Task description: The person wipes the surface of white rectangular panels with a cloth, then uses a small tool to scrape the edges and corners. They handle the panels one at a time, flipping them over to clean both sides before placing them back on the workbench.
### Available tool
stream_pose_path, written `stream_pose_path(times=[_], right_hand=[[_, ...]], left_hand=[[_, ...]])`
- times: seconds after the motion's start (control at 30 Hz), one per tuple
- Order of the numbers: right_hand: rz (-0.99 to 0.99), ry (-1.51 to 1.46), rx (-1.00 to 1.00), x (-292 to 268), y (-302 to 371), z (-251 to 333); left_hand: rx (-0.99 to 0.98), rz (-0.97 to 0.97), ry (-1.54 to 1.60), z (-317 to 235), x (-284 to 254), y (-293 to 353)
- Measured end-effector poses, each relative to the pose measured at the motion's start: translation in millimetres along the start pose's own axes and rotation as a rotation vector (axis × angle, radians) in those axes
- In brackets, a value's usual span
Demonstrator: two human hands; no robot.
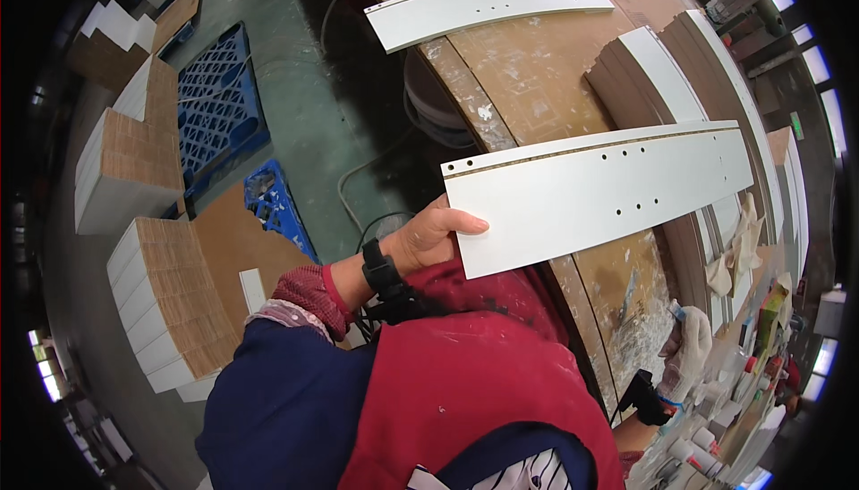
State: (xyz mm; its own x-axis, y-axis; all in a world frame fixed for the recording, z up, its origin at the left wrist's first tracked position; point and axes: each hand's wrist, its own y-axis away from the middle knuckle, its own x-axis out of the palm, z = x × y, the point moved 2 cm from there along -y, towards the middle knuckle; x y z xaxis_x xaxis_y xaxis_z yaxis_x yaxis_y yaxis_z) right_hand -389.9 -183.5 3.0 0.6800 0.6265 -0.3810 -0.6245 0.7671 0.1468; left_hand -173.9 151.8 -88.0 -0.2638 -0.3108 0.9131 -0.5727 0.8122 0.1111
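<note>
My left hand grips the near left end of a long white panel, its thumb flat on the face and its fingers behind. Several drilled holes dot the panel, and a narrow brown groove follows its far edge. The panel is raised over the workbench's left edge. At the lower right, my right hand, in a whitish glove, is closed beside a heap of white residue. A small pale-blue tip shows by its fingers; what it belongs to I cannot make out.
Another drilled white panel lies across the cardboard-covered bench. Stacked panels stand on its right, with bottles and cans nearer me. To the left are panel stacks and a blue pallet on the floor.
</note>
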Motion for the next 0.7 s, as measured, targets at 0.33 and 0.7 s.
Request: stream_pose_path(times=[0.33,0.7], right_hand=[[-0.031,-0.177,0.077,-8.7,-0.2,-14.7],[-0.099,-0.177,0.151,-0.1,-3.6,-8.8]], left_hand=[[0.433,-0.075,-0.001,-111.9,-20.8,1.2],[0.688,-0.264,-0.299,-238.9,-103.6,-83.6]])
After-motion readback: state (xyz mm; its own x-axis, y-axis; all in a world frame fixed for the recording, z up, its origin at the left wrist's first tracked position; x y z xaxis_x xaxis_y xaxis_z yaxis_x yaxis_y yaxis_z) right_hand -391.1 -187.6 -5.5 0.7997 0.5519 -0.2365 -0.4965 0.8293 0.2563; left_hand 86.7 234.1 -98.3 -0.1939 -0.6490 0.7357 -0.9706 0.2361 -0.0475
